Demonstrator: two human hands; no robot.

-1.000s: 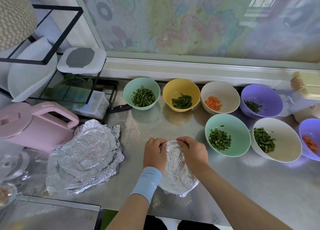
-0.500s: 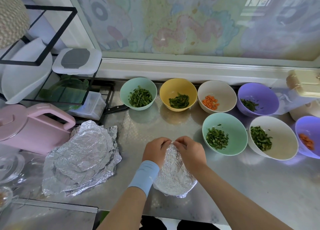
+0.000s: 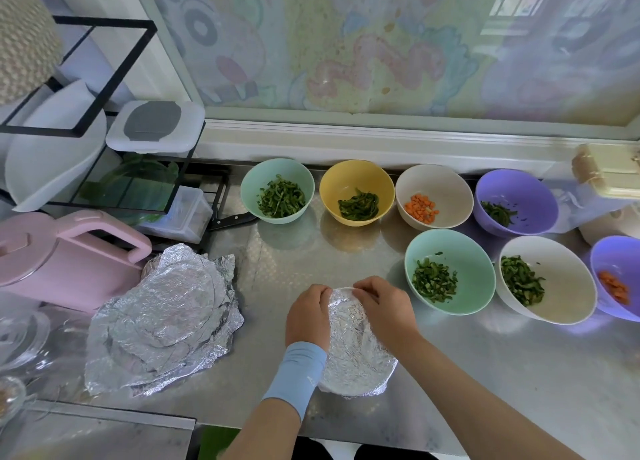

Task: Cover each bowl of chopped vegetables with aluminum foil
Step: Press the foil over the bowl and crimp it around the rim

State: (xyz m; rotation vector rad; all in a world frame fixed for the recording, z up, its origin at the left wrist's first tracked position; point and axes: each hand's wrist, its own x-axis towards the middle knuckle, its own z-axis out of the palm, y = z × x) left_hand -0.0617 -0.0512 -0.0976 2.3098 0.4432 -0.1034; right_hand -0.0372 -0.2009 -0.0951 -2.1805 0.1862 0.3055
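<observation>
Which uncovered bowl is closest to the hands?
The front-row mint-green bowl of chopped greens, just right of the right hand pinching the foil; the others sit farther back or farther right.

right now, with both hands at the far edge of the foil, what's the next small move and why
Probably crimp the foil down over the far rim: the left hand and right hand both pinch it there, and the near side already looks tucked.

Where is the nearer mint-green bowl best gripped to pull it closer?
Pinch the nearer mint-green bowl at its near-left rim, coming from the left: that edge is bare, the chopped greens lie low, and the white bowl crowds its right.
</observation>
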